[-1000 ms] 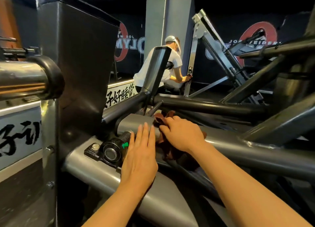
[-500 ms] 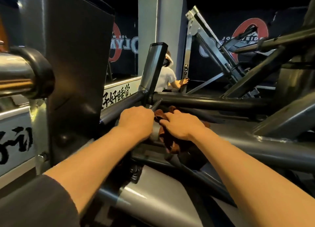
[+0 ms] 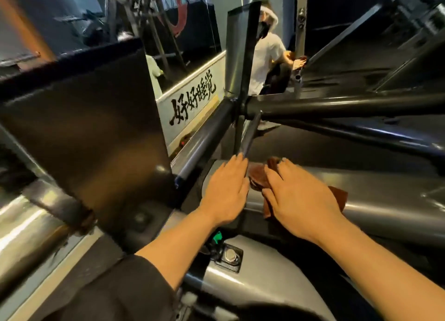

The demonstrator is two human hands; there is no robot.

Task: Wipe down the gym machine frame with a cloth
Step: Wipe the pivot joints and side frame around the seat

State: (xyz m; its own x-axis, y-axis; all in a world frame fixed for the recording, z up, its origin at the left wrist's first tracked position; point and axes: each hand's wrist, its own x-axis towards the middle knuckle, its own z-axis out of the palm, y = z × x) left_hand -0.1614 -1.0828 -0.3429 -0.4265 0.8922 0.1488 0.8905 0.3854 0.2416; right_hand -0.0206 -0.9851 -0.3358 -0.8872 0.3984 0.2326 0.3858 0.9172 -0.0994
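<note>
Gym machine frame (image 3: 375, 188): grey tube running across the right half of the view, meeting darker tubes at a welded junction (image 3: 237, 108) above the hands.

Cloth (image 3: 258, 177): brown, bunched, lying on top of the grey tube just below that junction; one corner is showing past the right hand, toward the tube's right run.

Right hand (image 3: 298, 195): lying over the cloth with fingers bent down onto it, pressing and grasping the bunched fabric against the tube.

Left hand (image 3: 225, 193): fingers straight and together, flat on the frame just beside the cloth, grasping nothing; it appears to be bracing.

Step in hand, as judged: wiping the tube's upper face near the junction. Doing it well is calling for a flatter cloth, since a bunched wad is touching only a narrow strip; spreading it under the palm would be covering more metal. Strokes are best running along the tube, then wrapping round its sides and underside, which are hidden here. The weld seams and the thin strut (image 3: 250, 137) landing beside the fingers are likely dirt traps and snag points.

Nearby: black plate (image 3: 91, 132) at left; bolt and bracket (image 3: 230, 255) below the wrists; another person (image 3: 265, 55) in the background.
</note>
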